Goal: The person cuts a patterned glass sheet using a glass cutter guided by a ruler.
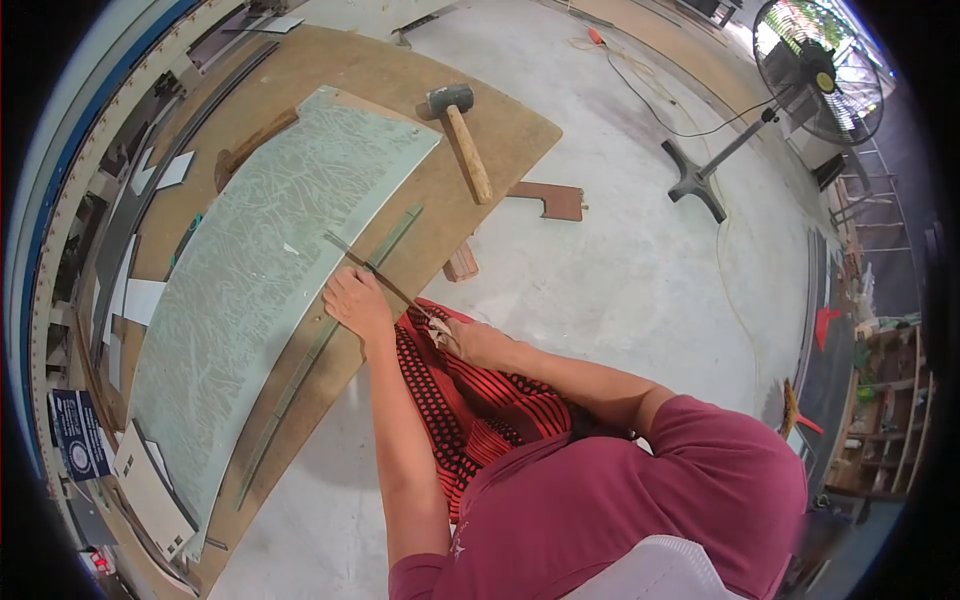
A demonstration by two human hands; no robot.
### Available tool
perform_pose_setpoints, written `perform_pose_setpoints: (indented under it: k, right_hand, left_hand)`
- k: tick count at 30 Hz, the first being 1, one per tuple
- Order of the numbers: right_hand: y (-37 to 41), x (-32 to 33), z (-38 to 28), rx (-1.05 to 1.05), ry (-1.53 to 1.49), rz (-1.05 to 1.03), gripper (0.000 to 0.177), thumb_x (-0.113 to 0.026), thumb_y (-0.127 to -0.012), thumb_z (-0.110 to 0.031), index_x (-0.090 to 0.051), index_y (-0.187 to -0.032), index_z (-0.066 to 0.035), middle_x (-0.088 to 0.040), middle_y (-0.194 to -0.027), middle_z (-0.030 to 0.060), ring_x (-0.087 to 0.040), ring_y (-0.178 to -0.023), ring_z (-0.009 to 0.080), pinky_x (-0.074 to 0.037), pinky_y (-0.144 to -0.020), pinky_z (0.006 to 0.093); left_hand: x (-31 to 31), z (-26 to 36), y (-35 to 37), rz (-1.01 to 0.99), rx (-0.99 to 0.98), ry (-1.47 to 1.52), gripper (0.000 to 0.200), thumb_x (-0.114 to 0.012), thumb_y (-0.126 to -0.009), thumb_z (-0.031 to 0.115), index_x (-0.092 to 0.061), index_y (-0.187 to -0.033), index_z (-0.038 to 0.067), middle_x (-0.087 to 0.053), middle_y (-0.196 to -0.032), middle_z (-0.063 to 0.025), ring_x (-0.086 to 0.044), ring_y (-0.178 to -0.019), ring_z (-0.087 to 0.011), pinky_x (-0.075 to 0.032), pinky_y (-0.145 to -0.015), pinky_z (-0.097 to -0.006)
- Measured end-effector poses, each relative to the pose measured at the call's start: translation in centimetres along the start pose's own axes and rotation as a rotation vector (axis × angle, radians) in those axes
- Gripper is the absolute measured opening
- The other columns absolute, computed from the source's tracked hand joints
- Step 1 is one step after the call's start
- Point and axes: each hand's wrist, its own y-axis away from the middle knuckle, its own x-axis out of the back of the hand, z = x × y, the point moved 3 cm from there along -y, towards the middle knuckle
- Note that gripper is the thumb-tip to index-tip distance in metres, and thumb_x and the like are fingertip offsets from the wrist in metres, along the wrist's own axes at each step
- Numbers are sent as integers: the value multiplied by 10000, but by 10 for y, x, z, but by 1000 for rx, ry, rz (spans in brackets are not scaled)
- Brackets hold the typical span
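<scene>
A large pale-green patterned panel (250, 210) lies on the brown work table, its long edge facing me. My left hand (358, 303) lies over that edge, fingers together and laid flat on the panel. A narrow green strip (290, 390) runs along the table just in front of the panel and passes by my left hand. My right hand (475, 343) is closed around the whitish wrapped end of a thin dark blade (395, 288). The blade reaches across the strip, and its far tip overlaps the panel's edge just beyond my left fingers.
A mallet (462, 140) with a wooden handle lies near the table's right corner. A brown board piece (550, 200) and a wooden block (461, 263) show beyond the table's edge. On the floor stands a pedestal fan (700, 180) with a trailing cable.
</scene>
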Motion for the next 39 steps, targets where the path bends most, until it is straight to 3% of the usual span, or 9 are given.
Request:
perform_pose_setpoints:
  k: [5,9,12,18,21,24,31,33,39]
  right_hand:
    - [18,19,-1,-143,10,-1,437,-433,-948,-394,-464,-1090,18,-611,-787,309,-598,-754,488,-458,-662,564]
    - [20,27,-13,-107,20,-59,409,-437,-941,-350,-484,-1058,39,-619,-851,310,-603,-799,479,-468,-694,543]
    - [-16,31,-28,-106,13,3,353,-453,-924,-317,-493,-1117,-24,-625,-909,290,-602,-827,471,-459,-733,549]
    - [-7,16,-18,-103,7,42,409,-433,-944,-362,-466,-1114,9,-608,-795,318,-592,-760,498,-445,-675,581]
    - [18,18,-10,-143,59,-41,418,-419,-956,-371,-474,-1062,30,-614,-790,302,-603,-760,478,-468,-659,550]
    - [13,13,-5,-34,91,-32,449,-407,-963,-383,-466,-1034,57,-606,-744,293,-601,-714,481,-460,-615,552]
    - [25,22,-8,-56,-11,41,426,-416,-954,-383,-449,-1111,11,-601,-748,317,-588,-728,506,-455,-648,569]
    - [30,23,-7,-100,19,-37,421,-404,-957,-370,-462,-1121,14,-601,-777,327,-588,-748,504,-454,-676,571]
    - [-31,23,-23,-45,93,35,373,-461,-926,-335,-476,-1089,0,-626,-845,296,-612,-779,470,-470,-696,557]
  left_hand:
    - [1,0,1,-19,8,3,133,-627,-820,194,-505,-824,140,-528,-845,-40,-540,-848,-279,-413,-691,-400]
    - [-1,0,0,-24,26,12,132,-627,-819,196,-507,-818,143,-534,-842,-37,-540,-847,-281,-412,-691,-403]
    - [-6,-2,2,-32,25,9,133,-628,-818,200,-509,-817,141,-536,-841,-42,-540,-848,-283,-413,-694,-406]
    - [-5,-2,1,-13,12,1,136,-631,-815,194,-508,-832,139,-535,-843,-49,-538,-848,-285,-416,-692,-410]
    - [-5,-1,1,-14,20,11,142,-639,-802,190,-515,-841,132,-543,-850,-53,-544,-846,-293,-414,-692,-424]
    - [-4,-2,1,-5,21,10,146,-644,-793,187,-524,-847,125,-551,-855,-57,-550,-845,-302,-412,-693,-436]
    - [-5,-2,1,10,13,-20,142,-638,-813,193,-507,-841,144,-536,-846,-49,-536,-844,-279,-410,-692,-416]
    - [-5,-2,0,7,8,-3,143,-637,-815,196,-507,-840,143,-536,-848,-50,-536,-844,-280,-410,-693,-415]
    - [-5,-1,1,-28,23,9,155,-640,-811,193,-499,-843,138,-533,-853,-50,-534,-844,-285,-407,-695,-417]
